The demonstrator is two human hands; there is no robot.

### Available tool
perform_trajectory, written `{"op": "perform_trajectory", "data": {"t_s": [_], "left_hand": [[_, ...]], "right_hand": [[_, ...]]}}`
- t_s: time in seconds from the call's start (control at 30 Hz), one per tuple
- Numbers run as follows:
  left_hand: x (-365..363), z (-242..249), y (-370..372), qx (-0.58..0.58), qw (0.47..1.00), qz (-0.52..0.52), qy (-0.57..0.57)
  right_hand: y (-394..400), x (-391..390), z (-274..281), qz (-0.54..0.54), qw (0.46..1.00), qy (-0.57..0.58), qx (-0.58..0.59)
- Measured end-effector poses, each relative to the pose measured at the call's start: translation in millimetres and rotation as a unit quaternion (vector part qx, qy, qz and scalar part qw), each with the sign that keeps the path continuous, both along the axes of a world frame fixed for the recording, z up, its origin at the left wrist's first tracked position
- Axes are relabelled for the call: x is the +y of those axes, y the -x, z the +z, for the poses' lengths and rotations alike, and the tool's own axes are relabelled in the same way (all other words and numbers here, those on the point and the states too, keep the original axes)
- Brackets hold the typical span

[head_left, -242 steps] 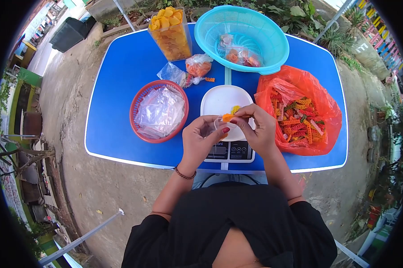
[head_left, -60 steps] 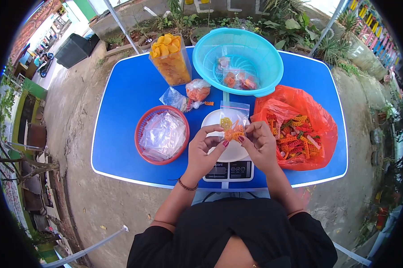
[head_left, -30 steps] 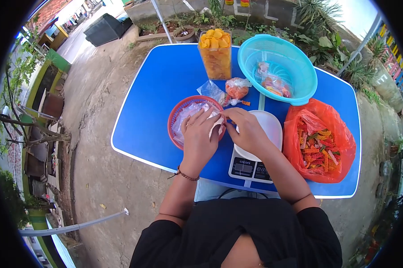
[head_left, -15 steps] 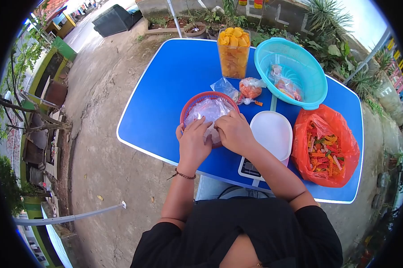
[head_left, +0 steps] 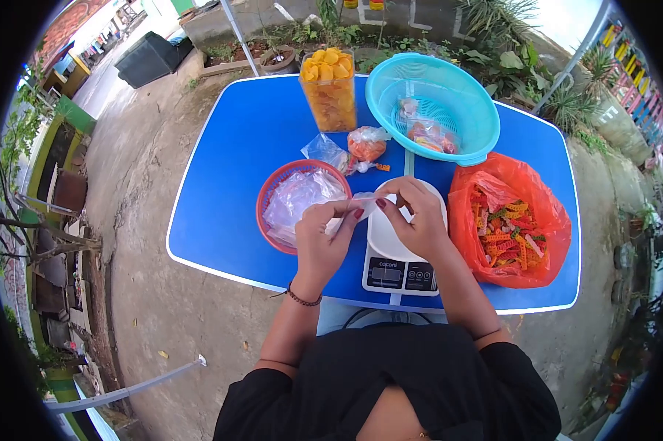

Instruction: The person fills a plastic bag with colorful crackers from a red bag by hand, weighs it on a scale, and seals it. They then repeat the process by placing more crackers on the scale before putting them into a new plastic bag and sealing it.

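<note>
Between my two hands a small clear plastic bag (head_left: pixel 362 203) is stretched, pinched at both sides. My left hand (head_left: pixel 324 234) grips its left side, just over the right rim of the red basket (head_left: pixel 265 220). That basket holds a pile of clear plastic bags (head_left: pixel 300 197). My right hand (head_left: pixel 417 219) pinches the bag's other side above the white plate of the kitchen scale (head_left: pixel 384 239). The scale's display and buttons face me, and its plate carries nothing that I can see.
A red plastic bag (head_left: pixel 460 220) of colourful crinkled snacks lies right. Behind are a turquoise basket (head_left: pixel 485 125) with packed bags, a clear container of yellow chips (head_left: pixel 328 99), and a small bag of orange bits (head_left: pixel 366 145). The blue table (head_left: pixel 221 176) has a white edge.
My hands have lifted a clear plastic bag out of the red basket and moved right toward the scale. The camera view has shifted, and the scale's display now shows.
</note>
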State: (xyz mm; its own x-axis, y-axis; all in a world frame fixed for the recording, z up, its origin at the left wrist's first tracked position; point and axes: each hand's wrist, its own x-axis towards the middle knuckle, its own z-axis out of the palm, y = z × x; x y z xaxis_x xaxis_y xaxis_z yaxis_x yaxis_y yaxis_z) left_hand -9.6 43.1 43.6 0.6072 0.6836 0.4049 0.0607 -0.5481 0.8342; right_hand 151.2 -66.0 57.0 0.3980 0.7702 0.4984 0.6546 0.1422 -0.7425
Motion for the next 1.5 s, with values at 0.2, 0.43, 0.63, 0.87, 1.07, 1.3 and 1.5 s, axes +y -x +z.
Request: {"op": "perform_trajectory", "data": {"t_s": [0.2,0.43,0.63,0.87,1.07,1.3,1.5], "left_hand": [[-36,-3,-45,0.008,0.96,-0.176,0.217],[-65,-12,-83,0.009,0.977,-0.21,0.026],[-95,2,-115,0.055,0.93,-0.311,0.187],[-117,-36,-157,-0.054,0.851,-0.353,0.386],[-121,-38,-171,-0.069,0.85,-0.327,0.408],[-121,-42,-173,-0.059,0.844,-0.324,0.423],[-122,-44,-166,-0.06,0.839,-0.326,0.432]], "right_hand": [[-22,-64,-8,-0.049,0.998,0.031,-0.035],[-33,-120,-28,-0.144,0.977,0.09,-0.131],[-61,-162,-32,-0.244,0.968,0.029,0.052],[-112,-183,-52,-0.283,0.935,0.201,-0.068],[-107,-166,-66,-0.305,0.901,0.258,-0.17],[-106,-183,-53,-0.257,0.911,0.288,-0.145],[-111,-181,-49,-0.233,0.906,0.328,-0.132]]}}
